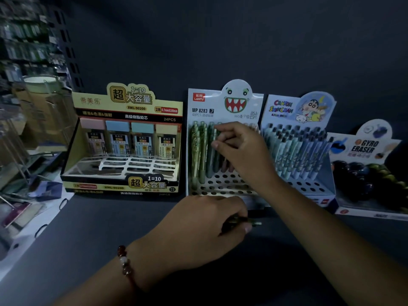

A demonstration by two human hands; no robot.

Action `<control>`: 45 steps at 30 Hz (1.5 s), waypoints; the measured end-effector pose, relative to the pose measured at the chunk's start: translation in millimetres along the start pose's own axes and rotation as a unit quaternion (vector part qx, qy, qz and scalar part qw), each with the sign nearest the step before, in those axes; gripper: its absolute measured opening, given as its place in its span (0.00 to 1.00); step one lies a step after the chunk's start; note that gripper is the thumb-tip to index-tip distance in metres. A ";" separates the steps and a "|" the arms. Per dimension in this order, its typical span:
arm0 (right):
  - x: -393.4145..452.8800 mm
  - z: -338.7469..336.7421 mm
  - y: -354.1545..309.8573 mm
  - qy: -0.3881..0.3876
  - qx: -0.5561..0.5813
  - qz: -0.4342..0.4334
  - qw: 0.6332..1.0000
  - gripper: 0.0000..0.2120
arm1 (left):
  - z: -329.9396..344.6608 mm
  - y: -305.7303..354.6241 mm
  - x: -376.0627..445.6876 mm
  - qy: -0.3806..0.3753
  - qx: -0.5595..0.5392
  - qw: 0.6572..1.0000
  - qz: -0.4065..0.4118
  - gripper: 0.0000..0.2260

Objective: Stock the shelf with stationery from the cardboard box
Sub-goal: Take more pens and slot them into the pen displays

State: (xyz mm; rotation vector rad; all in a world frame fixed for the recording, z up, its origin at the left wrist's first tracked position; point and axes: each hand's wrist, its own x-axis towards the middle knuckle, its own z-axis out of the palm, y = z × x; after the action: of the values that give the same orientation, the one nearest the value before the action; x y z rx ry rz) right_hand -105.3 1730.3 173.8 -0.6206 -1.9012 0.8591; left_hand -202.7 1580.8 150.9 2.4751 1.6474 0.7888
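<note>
A white Lantu pencil display point(220, 107) with a monster face stands on the dark shelf point(110, 228). Green mechanical pencils point(199, 151) stand in its holed rack on the left side. My right hand point(240, 151) reaches into the rack and pinches the top of a green pencil point(213, 134) between thumb and fingers. My left hand point(205, 226) hovers in front of the display and grips a small bundle of pencils point(254, 223), whose tips poke out to the right. The cardboard box is out of view.
A gold and black lead-refill display point(123, 140) stands to the left. A Crayon Shinchan pen display point(298, 146) and a Gyro Eraser box point(366, 168) stand to the right. Clear acrylic holders point(42, 120) and clutter sit at far left.
</note>
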 end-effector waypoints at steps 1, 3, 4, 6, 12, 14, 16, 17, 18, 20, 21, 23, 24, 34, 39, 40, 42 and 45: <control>0.4 -0.1 0.0 -0.002 -0.002 0.000 1.000 0.13 | -0.4 0.0 0.0 0.001 -0.001 1.000 -0.001 0.08; 1.2 -1.2 -0.3 -0.007 -0.004 0.003 1.000 0.13 | -0.8 -0.3 -0.2 0.002 -0.005 1.000 -0.002 0.08; 1.0 -2.0 -0.8 -0.010 -0.003 0.007 1.000 0.13 | -0.5 -0.5 -0.3 0.003 -0.005 1.000 -0.002 0.08; -1.4 -5.0 -1.6 -0.019 0.002 0.013 1.000 0.14 | -0.1 -0.8 -0.5 0.007 -0.008 1.000 -0.005 0.08; -15.0 -40.1 -18.7 -0.016 -0.001 0.037 0.999 0.10 | -2.2 -4.7 -0.9 0.077 -0.047 0.994 -0.058 0.06; -16.6 -54.0 -23.7 -0.071 0.038 0.080 0.994 0.08 | -2.2 -6.9 -0.4 0.115 -0.072 0.987 -0.088 0.06; -17.5 -64.0 -26.0 -0.167 0.067 0.109 0.978 0.11 | -3.0 -9.6 0.8 0.153 -0.101 0.976 -0.117 0.06; -18.3 -66.8 -25.9 -0.213 0.070 0.111 0.968 0.11 | -3.6 -11.1 1.4 0.170 -0.115 0.971 -0.126 0.07; -20.0 -67.4 -26.6 -0.251 0.068 0.108 0.960 0.11 | -4.6 -12.2 2.0 0.186 -0.123 0.966 -0.132 0.07; -22.6 -65.1 -27.1 -0.285 0.058 0.097 0.952 0.11 | -5.8 -13.2 3.4 0.209 -0.126 0.960 -0.137 0.08; -23.5 -62.7 -27.4 -0.282 0.057 0.091 0.953 0.12 | -6.0 -13.1 4.0 0.215 -0.125 0.959 -0.137 0.08; -24.3 -57.5 -27.1 -0.268 0.066 0.083 0.958 0.11 | -5.9 -11.6 4.8 0.217 -0.119 0.960 -0.130 0.09; -24.0 -56.0 -27.0 -0.260 0.069 0.083 0.959 0.10 | -6.0 -10.6 4.9 0.215 -0.118 0.961 -0.127 0.10; -9.9 -81.5 -29.7 0.003 0.235 0.086 0.968 0.08 | -0.3 -8.3 1.9 0.149 0.014 0.985 -0.087 0.13; -8.3 -84.9 -26.2 0.112 0.200 0.047 0.972 0.08 | 14.4 -1.5 -1.2 -0.022 0.128 0.992 -0.003 0.23; -9.3 -80.7 -25.5 0.117 0.181 0.036 0.976 0.08 | 18.0 -0.5 -1.7 -0.032 0.154 0.988 0.003 0.24; -12.2 -70.0 -24.6 0.111 0.142 0.013 0.983 0.08 | 23.1 1.0 -1.5 -0.032 0.198 0.979 0.031 0.25; -19.1 -51.3 -24.9 0.076 0.086 -0.011 0.993 0.09 | 30.4 0.5 -1.6 -0.021 0.187 0.979 0.080 0.25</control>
State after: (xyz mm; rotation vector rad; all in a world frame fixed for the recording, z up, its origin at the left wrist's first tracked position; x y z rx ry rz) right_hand -52.7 1716.7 199.4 -0.5435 -1.6749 0.9232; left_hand -189.2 1585.9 124.1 2.8824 1.7356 0.4675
